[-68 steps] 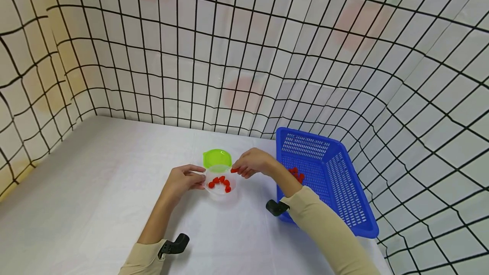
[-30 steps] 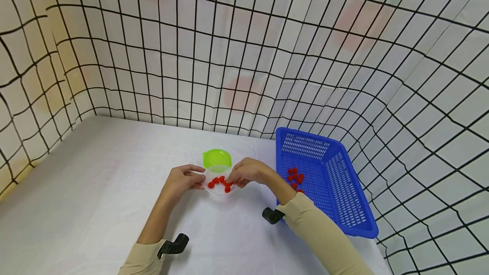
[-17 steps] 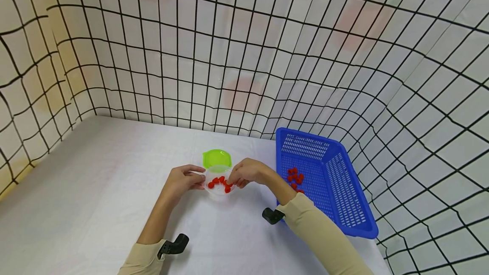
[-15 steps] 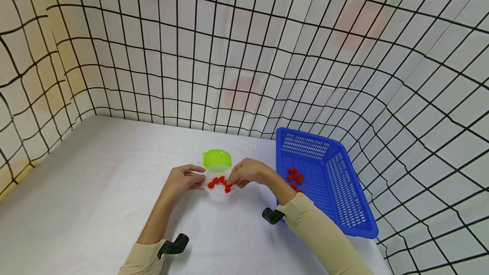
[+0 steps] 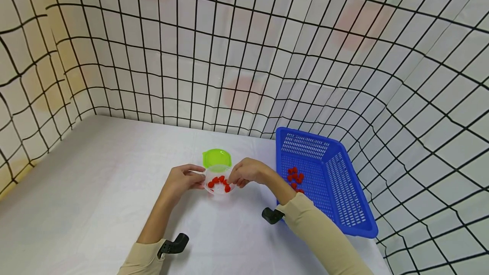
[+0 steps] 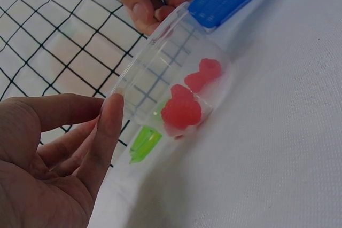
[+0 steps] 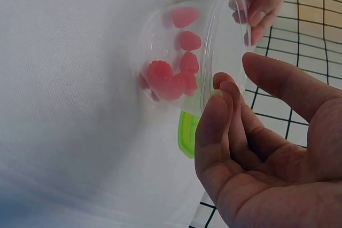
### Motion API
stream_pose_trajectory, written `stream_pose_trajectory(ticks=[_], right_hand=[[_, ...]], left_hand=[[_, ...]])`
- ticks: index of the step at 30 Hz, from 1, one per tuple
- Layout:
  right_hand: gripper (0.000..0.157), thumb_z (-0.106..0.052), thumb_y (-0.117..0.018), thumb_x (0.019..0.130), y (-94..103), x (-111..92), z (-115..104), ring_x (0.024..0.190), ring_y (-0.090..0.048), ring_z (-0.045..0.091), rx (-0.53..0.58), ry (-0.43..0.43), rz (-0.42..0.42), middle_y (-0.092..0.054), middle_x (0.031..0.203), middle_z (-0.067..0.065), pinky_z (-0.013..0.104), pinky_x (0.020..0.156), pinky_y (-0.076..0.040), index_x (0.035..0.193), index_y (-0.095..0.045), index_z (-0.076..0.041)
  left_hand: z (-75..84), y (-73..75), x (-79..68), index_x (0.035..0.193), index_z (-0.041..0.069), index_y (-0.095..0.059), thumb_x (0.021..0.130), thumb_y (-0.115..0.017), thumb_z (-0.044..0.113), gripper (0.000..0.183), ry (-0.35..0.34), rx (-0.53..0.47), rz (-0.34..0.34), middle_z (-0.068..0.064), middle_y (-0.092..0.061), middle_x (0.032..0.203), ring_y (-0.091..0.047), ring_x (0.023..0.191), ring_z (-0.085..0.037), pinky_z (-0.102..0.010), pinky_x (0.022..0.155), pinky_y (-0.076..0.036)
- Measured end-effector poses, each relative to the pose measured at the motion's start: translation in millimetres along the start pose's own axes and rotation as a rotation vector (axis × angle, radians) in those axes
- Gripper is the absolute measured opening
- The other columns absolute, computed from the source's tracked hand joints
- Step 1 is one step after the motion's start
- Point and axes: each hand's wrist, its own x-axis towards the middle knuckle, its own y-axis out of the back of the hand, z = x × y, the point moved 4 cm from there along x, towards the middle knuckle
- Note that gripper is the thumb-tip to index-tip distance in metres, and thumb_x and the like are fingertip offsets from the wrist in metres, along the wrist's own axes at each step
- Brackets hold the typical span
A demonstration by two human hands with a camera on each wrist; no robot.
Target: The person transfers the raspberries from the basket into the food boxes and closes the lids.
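Note:
A clear plastic tub (image 6: 147, 73) stands on the white tabletop with several red raspberries (image 7: 188, 41) inside. My left hand (image 5: 183, 180) pinches its rim on the left between thumb and fingers. At the opposite side is my right hand (image 5: 247, 172), its fingertips at the rim and the thumb over the mouth. In the right wrist view a gap separates that thumb from the loosely bent fingers (image 7: 211, 118), with no raspberry between them. Just behind the tub lies a bright green lid (image 5: 217, 158).
To the right a blue perforated basket (image 5: 322, 144) holds several more raspberries (image 5: 295, 176); my right forearm passes over its near left side. White cloth covers the table (image 5: 95, 181), and a black-gridded net (image 5: 168, 54) encloses the back and sides.
My right hand has come down and left to the tub's mouth with a raspberry, then let it go inside. The raspberries there have shifted slightly. My left hand has kept its place.

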Motion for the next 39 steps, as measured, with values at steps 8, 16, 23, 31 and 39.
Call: stream_pose_trajectory(ticks=[8,16,23,31,39], right_hand=[[0.016,-0.017,-0.074,0.089,0.7,3,2,0.073,-0.063,0.018,0.004,0.002,0.006,-0.072,0.097,0.019,0.025,0.073,-0.060,0.094,-0.078,-0.002],[0.018,-0.018,-0.073,0.090,1.0,4,3,0.072,-0.063,0.018,0.012,-0.002,0.004,-0.072,0.102,0.023,0.025,0.073,-0.060,0.097,-0.078,-0.002],[0.024,-0.018,-0.073,0.090,2.2,1,0,0.076,-0.065,0.021,0.017,0.000,-0.006,-0.072,0.101,0.021,0.027,0.075,-0.062,0.104,-0.076,0.001],[0.029,-0.022,-0.073,0.092,21.0,-9,-9,0.089,-0.071,0.029,0.008,0.000,0.052,-0.071,0.099,0.014,0.031,0.081,-0.063,0.108,-0.072,0.002],[0.033,-0.024,-0.071,0.093,48.2,-22,-10,0.086,-0.070,0.023,0.011,-0.009,0.121,-0.071,0.105,0.017,0.032,0.081,-0.063,0.113,-0.070,0.003]], left_hand=[[0.2,0.5,-0.3,0.118,-0.004,-0.068,0.094,-0.070,0.010,0.028,0.004,0.004,0.001,-0.013,-0.073,0.086,-0.073,0.067,-0.019,-0.030,0.074,-0.064],[0.5,0.5,-0.3,0.118,-0.004,-0.069,0.094,-0.070,0.010,0.028,0.013,0.008,0.009,-0.013,-0.073,0.087,-0.073,0.067,-0.018,-0.030,0.075,-0.064],[-1.2,-0.3,1.0,0.118,-0.006,-0.068,0.093,-0.069,0.006,0.028,0.008,-0.021,-0.001,-0.012,-0.072,0.085,-0.072,0.066,-0.017,-0.027,0.071,-0.063],[-1.7,-0.8,2.0,0.118,-0.005,-0.068,0.094,-0.069,0.007,0.027,0.007,-0.014,0.005,-0.013,-0.072,0.086,-0.072,0.067,-0.018,-0.028,0.071,-0.063],[-2.2,-0.2,2.5,0.119,-0.004,-0.068,0.094,-0.069,0.007,0.027,0.007,-0.013,0.004,-0.016,-0.073,0.093,-0.073,0.068,-0.019,-0.030,0.073,-0.064]])
